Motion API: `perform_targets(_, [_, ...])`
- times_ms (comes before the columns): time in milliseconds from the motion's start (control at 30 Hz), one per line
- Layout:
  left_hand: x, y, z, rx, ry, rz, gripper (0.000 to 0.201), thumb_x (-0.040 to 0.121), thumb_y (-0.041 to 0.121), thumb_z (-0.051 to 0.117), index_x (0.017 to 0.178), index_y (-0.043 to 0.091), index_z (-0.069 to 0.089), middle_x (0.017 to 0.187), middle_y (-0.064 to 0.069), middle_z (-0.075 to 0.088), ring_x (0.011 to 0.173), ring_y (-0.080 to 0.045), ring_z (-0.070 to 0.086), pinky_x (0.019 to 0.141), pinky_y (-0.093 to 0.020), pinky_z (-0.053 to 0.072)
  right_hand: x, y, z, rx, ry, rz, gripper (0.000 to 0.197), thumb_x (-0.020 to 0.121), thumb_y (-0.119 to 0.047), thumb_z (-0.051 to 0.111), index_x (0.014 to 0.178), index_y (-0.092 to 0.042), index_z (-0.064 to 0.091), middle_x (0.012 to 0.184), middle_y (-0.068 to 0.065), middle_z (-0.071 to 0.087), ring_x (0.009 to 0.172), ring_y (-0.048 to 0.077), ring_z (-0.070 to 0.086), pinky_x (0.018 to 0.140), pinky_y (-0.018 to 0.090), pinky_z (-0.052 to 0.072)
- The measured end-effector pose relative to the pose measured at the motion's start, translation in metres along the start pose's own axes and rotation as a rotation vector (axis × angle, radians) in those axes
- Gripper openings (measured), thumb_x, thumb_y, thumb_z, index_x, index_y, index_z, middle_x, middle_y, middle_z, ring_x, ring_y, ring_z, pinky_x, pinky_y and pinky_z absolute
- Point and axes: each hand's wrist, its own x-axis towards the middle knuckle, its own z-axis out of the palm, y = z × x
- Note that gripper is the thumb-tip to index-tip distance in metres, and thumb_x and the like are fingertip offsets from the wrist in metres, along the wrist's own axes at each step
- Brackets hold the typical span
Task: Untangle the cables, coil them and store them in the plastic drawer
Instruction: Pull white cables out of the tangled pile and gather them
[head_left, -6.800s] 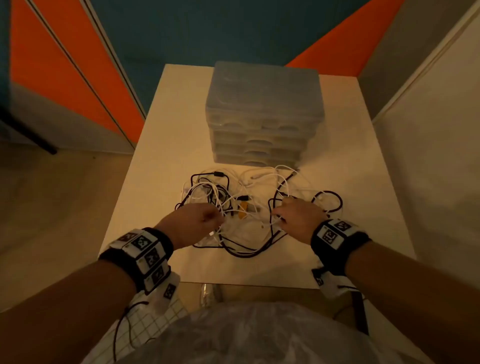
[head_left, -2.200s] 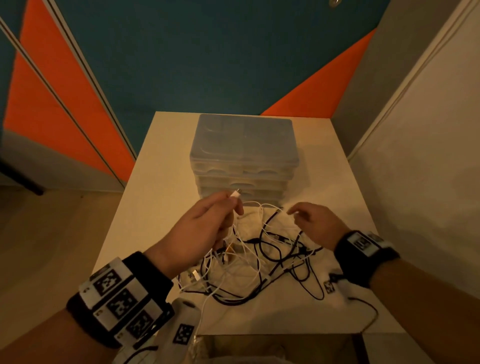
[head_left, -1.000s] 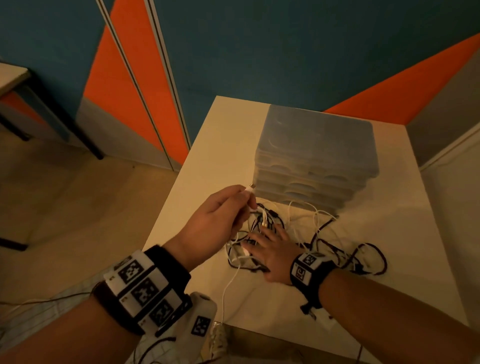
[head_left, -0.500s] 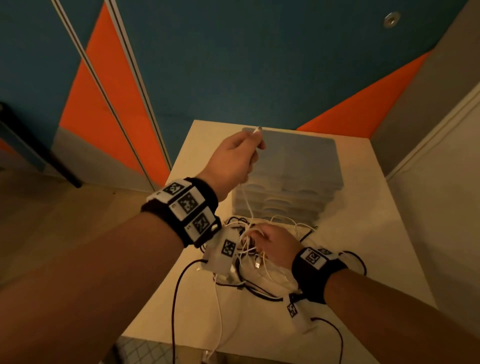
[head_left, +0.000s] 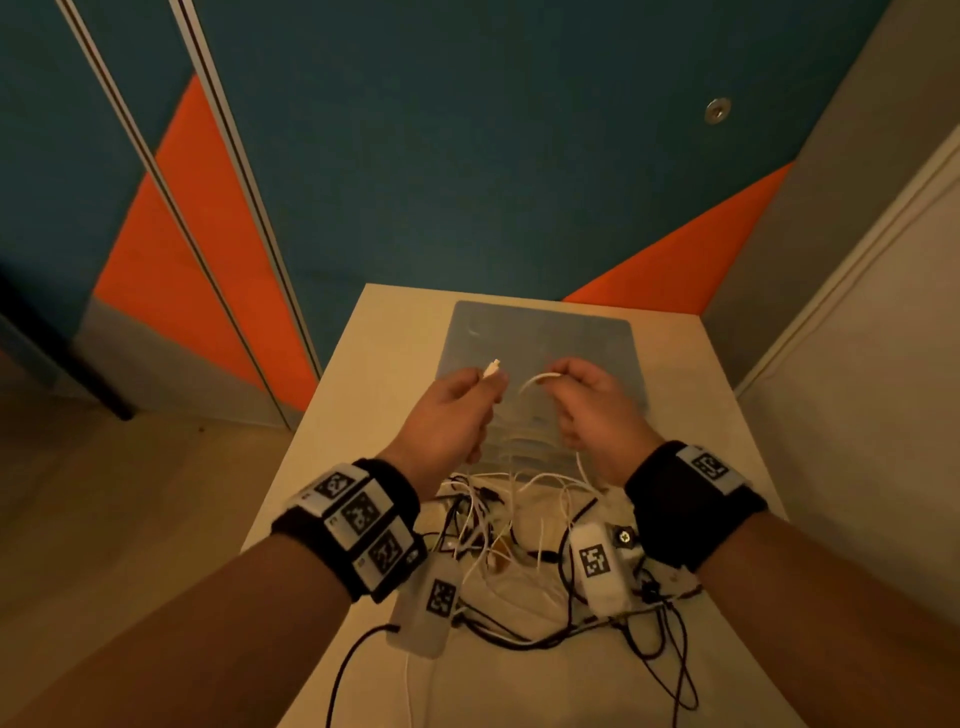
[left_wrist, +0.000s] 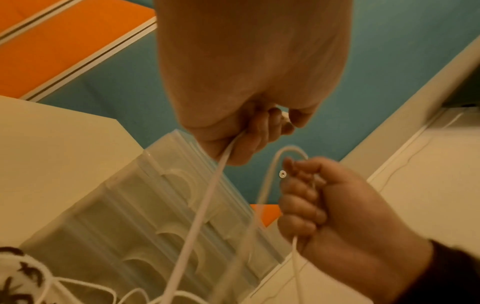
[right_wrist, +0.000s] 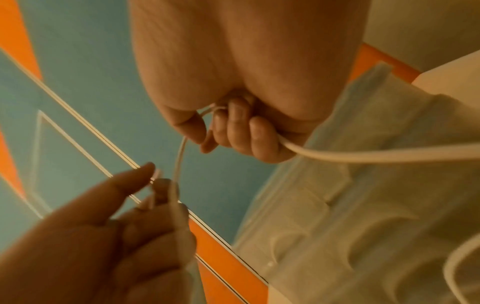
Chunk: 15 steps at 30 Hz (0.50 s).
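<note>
Both hands are raised in front of the clear plastic drawer unit (head_left: 540, 338). My left hand (head_left: 457, 410) pinches a white cable (left_wrist: 205, 203) just below its plug (head_left: 491, 368), which sticks up past the fingertips. My right hand (head_left: 587, 405) grips the same white cable (right_wrist: 363, 153) in a fist, and a short arch of it (head_left: 532, 382) rises between the two hands. From both hands the cable hangs down into the tangle of white and black cables (head_left: 519, 561) on the white table (head_left: 384, 364). The drawers (left_wrist: 145, 236) appear closed.
The table stands in a corner, with a blue and orange wall (head_left: 415, 156) behind and a pale wall (head_left: 857, 415) on the right. White tagged boxes (head_left: 597, 566) hang under both wrists over the tangle. Black cable loops (head_left: 670, 660) reach toward the table's near right side.
My right hand has left the tangle on the table and risen to grip the white cable beside my left hand. My left hand still holds the plug end up, now a little lower.
</note>
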Motion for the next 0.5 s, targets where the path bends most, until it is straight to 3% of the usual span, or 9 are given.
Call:
perform_targets(100, [0.001,0.003,0.011,0.046,0.014,0.061,0.018,0.098,0.035,0.057,0.096,0.017,0.061,0.057,0.006,0.039,0.048,-0.012,0.035,0.048,-0.027,0.033,-0.003,-0.026,-0.006,0.037,-0.028,-0.066,0.017,0.094,-0.018,0.05,0.081,-0.026,0.056,0.054,-0.003,0.031,0.041,0.01,0.025,0.041,0.021,0.019])
perform_targets(167, [0.001,0.007,0.018,0.026,0.016,0.09,0.026,0.098,0.036,0.057,0.105,0.011,0.063,0.056,0.005,0.038,0.05,-0.014,0.033,0.05,-0.031,0.031,-0.004,-0.041,-0.009,0.051,-0.036,-0.094,0.017,0.094,-0.014,0.048,0.081,-0.023,0.053,0.055,-0.002,0.03,0.042,0.011,0.024,0.043,0.024,0.017])
perform_targets(367, [-0.004,0.024,0.034,-0.114,-0.01,0.121,0.04,0.103,0.043,0.043,0.097,0.014,0.07,0.048,0.009,0.036,0.045,-0.01,0.034,0.049,-0.027,0.033,0.0,-0.051,-0.012,-0.026,0.011,-0.13,0.016,0.092,-0.016,0.049,0.079,-0.022,0.052,0.053,-0.001,0.032,0.042,0.012,0.026,0.042,0.025,0.018])
perform_targets(500, [-0.005,0.028,0.041,-0.045,-0.082,0.158,0.029,0.102,0.035,0.05,0.091,0.015,0.067,0.051,0.01,0.038,0.047,-0.01,0.033,0.047,-0.025,0.03,0.003,-0.045,-0.02,-0.101,0.074,-0.146,0.009,0.093,-0.017,0.05,0.085,-0.018,0.055,0.06,0.004,0.043,0.047,0.015,0.039,0.046,0.029,0.032])
